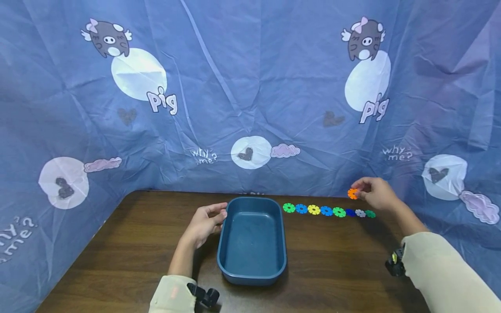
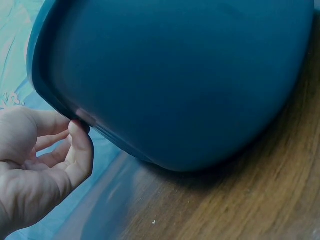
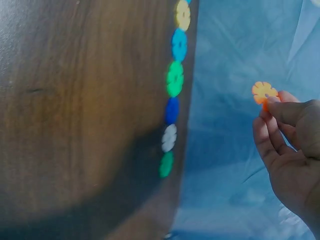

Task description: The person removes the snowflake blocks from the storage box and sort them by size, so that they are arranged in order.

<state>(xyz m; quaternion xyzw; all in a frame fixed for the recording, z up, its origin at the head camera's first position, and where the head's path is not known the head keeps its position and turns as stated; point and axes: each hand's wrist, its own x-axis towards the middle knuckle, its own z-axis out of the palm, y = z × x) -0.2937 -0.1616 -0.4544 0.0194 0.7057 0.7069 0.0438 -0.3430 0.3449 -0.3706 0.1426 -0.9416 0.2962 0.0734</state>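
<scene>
My left hand (image 1: 203, 224) pinches the rim of a deep blue plastic bin (image 1: 252, 243) at its left far corner; in the left wrist view the thumb and forefinger of the hand (image 2: 45, 165) meet on that rim. The bin's inside shows no contents in the head view. An orange notched flower-shaped disc (image 1: 352, 193) is held between the thumb and fingers of my right hand (image 1: 375, 193), raised above the right end of a row of similar discs. In the right wrist view the orange disc (image 3: 264, 92) is well apart from the row.
Several flat flower discs lie in a line right of the bin, from a light green disc (image 1: 288, 208) to a dark green disc (image 1: 370, 214), with a yellow disc (image 1: 314, 209) among them. The brown wooden table (image 1: 325, 265) ends at a blue cloth backdrop (image 1: 250, 104).
</scene>
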